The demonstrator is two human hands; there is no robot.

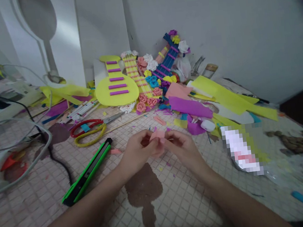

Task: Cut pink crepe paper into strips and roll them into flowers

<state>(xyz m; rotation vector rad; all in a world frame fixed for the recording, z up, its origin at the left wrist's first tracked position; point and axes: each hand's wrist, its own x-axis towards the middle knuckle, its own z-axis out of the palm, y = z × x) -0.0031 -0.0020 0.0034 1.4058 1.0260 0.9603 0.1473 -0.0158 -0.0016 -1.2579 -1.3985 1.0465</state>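
Observation:
A small piece of pink crepe paper is held between my two hands, above the middle of the table. My left hand pinches its left side with thumb and fingers. From the right, my right hand pinches the same piece, the thumbs close together. A green box cutter lies to the left of my left arm. Beyond it rest scissors with red and yellow handles. Behind my hands stands a yellow guitar-shaped cutout with purple strips across it.
Paper flowers and a blue paper guitar neck lean at the back. Purple and yellow paper sheets lie right of them. A black cable crosses the left side. A white earbud-case-like object sits beyond my right hand.

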